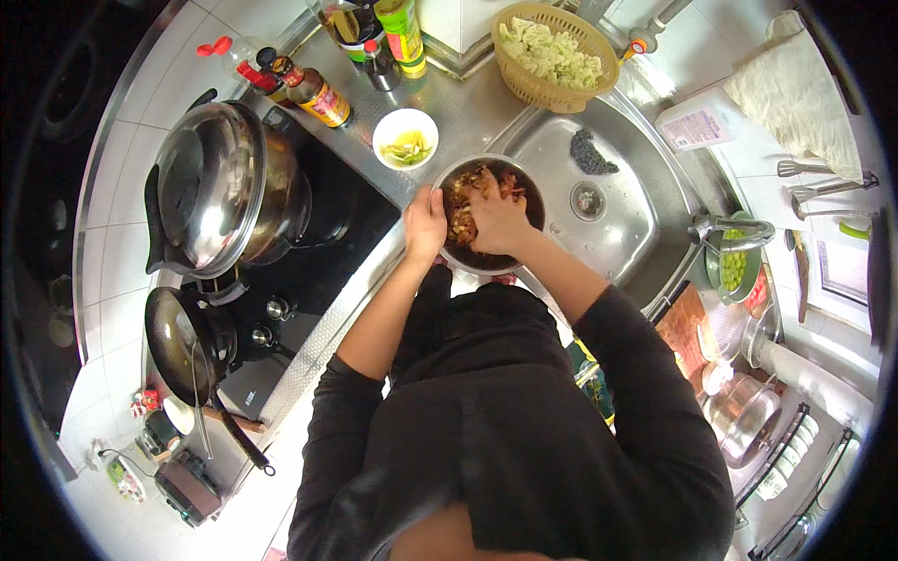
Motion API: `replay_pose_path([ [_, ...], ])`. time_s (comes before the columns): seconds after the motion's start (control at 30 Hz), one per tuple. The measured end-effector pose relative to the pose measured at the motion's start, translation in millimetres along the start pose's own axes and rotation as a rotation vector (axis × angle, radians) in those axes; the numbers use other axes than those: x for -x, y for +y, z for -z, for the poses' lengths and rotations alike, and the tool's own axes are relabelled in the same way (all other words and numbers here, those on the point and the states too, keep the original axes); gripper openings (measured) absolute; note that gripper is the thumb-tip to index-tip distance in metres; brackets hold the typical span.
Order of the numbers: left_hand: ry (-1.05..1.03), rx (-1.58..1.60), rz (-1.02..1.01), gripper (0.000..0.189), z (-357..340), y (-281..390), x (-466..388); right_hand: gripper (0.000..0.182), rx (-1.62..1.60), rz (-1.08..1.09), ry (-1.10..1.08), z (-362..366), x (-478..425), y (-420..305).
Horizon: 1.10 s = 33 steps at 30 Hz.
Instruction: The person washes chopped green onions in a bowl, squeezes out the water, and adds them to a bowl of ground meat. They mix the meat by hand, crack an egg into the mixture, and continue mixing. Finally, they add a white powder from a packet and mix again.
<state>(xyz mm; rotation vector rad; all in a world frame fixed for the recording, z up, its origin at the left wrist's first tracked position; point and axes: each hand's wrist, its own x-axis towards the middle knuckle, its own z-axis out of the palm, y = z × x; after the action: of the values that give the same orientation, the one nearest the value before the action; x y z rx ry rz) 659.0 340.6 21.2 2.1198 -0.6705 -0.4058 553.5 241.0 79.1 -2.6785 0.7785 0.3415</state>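
Observation:
A round metal bowl [484,269] stands at the counter's front edge, beside the sink. Inside it lies seasoned meat in reddish-brown pieces [461,223], mixed with pale chopped bits. My left hand [424,223] grips the bowl's left rim, thumb over the edge. Down in the bowl is my right hand [497,219], its fingers spread and pressed into the meat; the fingertips are partly hidden. Just behind the bowl, a small white bowl [405,115] contains sliced yellow-green pieces [407,150].
A stainless sink [617,210] with a dark scouring pad [591,153] lies to the right. Behind it stands a tan basket [512,78] of cauliflower florets [551,55]. Several sauce bottles [326,105] line the back left. A lidded pot [210,189] and a frying pan [172,343] occupy the cooktop [351,210].

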Motion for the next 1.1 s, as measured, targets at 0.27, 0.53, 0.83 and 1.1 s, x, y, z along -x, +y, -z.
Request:
replay_pose_path([
  [0.27, 0.038, 0.069, 0.002, 0.024, -4.4, 4.9, 1.1, 0.024, -0.401, 0.028, 0.206, -50.5, -44.1, 14.5],
  [0.53, -0.056, 0.047, 0.083, 0.033, 4.6, 9.6, 0.5, 0.071, -0.320, -0.239, -0.112, -13.5, -8.5, 24.2],
  [0.83, -0.029, 0.043, 0.024, 0.029, -3.8, -0.8, -2.7, 0.023, -0.099, 0.079, 0.266, -73.0, -42.2, 2.3],
  [1.1, 0.041, 0.089, -0.024, 0.027, -5.3, 0.2, -12.1, 0.052, -0.494, -0.199, 0.317, -7.5, -27.1, 25.4],
])
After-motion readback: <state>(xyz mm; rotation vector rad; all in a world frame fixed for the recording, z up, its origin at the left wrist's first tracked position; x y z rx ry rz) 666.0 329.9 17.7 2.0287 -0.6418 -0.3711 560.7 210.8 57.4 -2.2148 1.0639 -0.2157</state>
